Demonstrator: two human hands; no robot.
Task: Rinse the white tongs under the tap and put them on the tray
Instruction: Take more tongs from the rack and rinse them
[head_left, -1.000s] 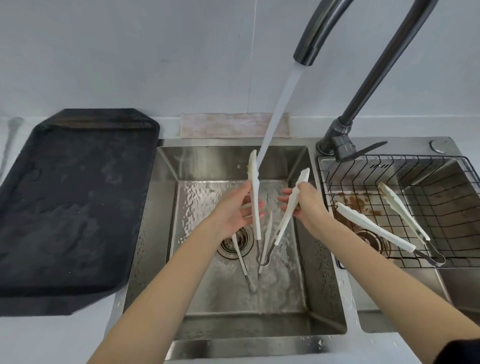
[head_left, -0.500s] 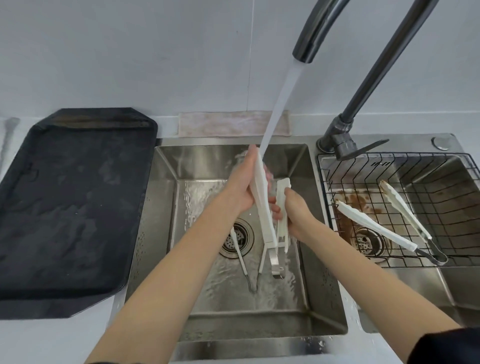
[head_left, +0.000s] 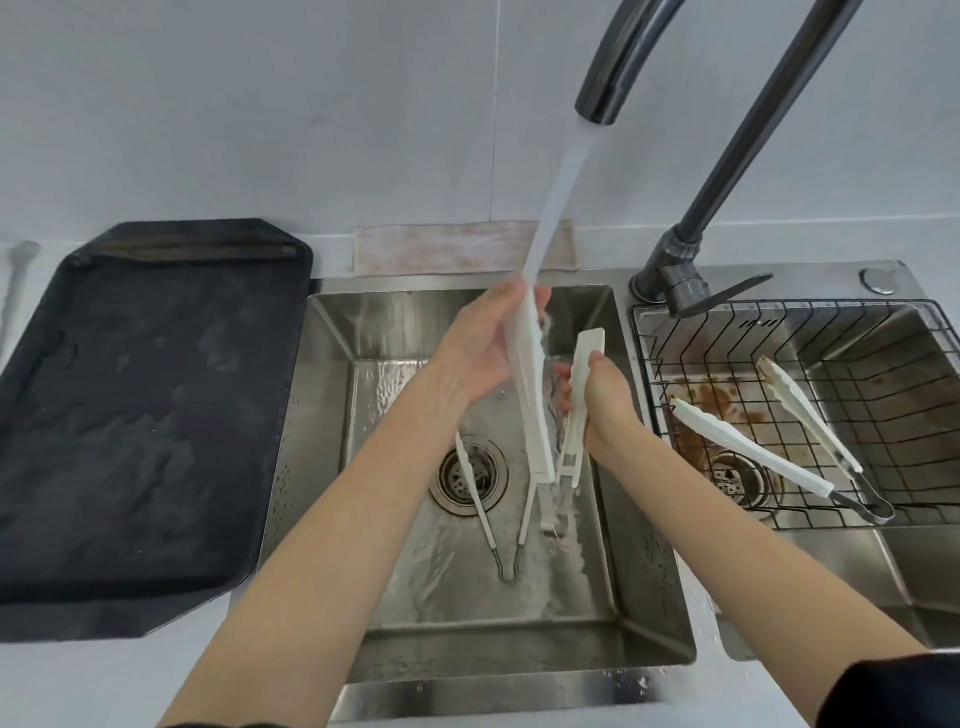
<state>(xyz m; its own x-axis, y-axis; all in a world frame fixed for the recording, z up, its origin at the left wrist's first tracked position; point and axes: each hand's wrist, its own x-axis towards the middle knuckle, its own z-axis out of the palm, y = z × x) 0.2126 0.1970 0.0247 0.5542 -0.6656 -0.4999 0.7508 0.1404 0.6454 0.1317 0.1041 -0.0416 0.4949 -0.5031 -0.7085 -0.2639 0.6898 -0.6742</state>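
I hold a pair of white tongs (head_left: 535, 410) upright over the left sink basin (head_left: 332, 441), tips up and hinge down. My left hand (head_left: 483, 353) grips one arm near its tip, where the water stream (head_left: 556, 208) from the tap (head_left: 608, 78) strikes it. My right hand (head_left: 602, 400) is wrapped around the other arm. A second pair of white tongs (head_left: 488, 514) lies on the basin floor near the drain. The black tray (head_left: 140, 415) sits on the counter left of the sink.
A wire basket (head_left: 883, 364) in the right basin holds a third pair of white tongs (head_left: 753, 447), above brown stains and a drain. A folded cloth (head_left: 447, 249) lies behind the sink. The tap lever (head_left: 727, 293) points right.
My hands rose and drew the two tong arms closer together. The left arm's tip moved up into the stream, and my left hand slid up toward that tip.
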